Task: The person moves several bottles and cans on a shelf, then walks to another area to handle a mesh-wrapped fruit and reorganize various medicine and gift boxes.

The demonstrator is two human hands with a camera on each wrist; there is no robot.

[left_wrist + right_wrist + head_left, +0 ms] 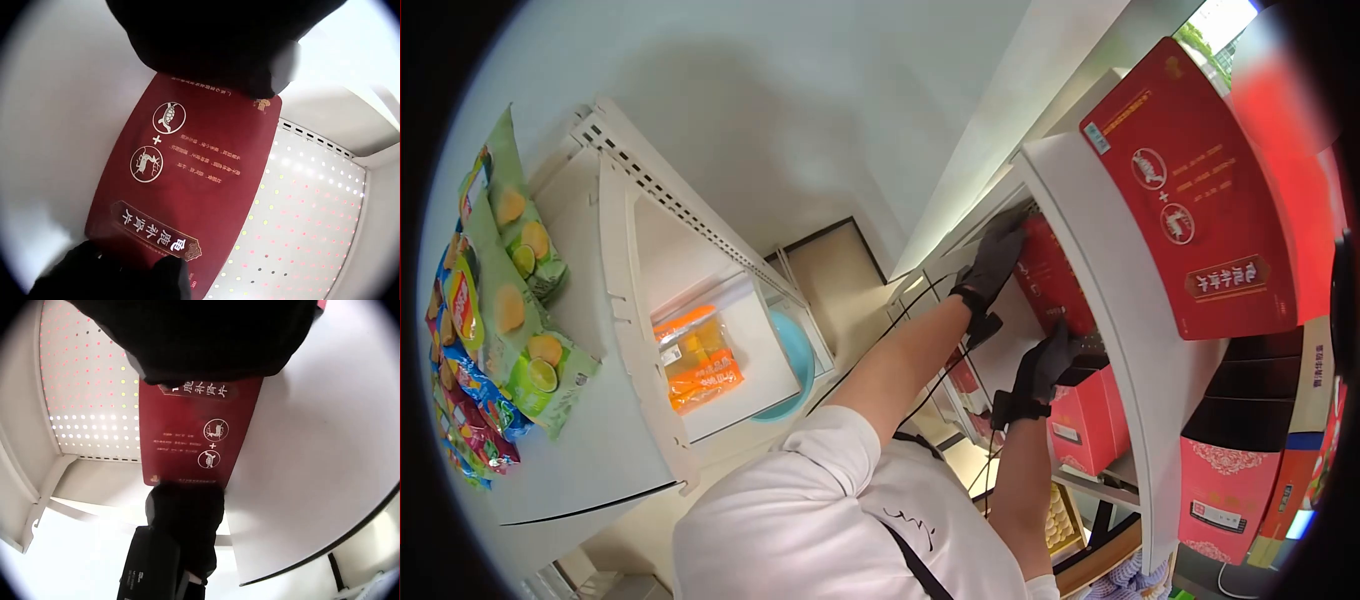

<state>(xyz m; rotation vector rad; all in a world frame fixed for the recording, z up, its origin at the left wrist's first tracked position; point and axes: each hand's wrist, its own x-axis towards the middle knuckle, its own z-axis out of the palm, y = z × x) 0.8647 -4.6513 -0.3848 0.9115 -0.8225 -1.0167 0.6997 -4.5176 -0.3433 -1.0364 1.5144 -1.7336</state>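
Observation:
A dark red box [1055,275] with white lettering, a turtle and a deer emblem stands upright on the white shelf, between two black-gloved hands. The left hand [998,255] grips its far end; in the left wrist view this hand [219,44] covers one edge of the box [187,162]. At the opposite end, the right hand [1045,368] holds the box beside a pink box [1090,420]. In the right wrist view the right hand [200,337] hides part of the label on the red box [194,437], with the left hand [185,519] at its other edge.
On the upper shelf [1100,240] stand a larger-looking red box [1190,190] and a pink box [1225,490]. Snack bags [540,290] lie on a left shelf, above an orange package [700,365]. A perforated panel [294,219] backs the shelf. Dark cables hang near the forearms.

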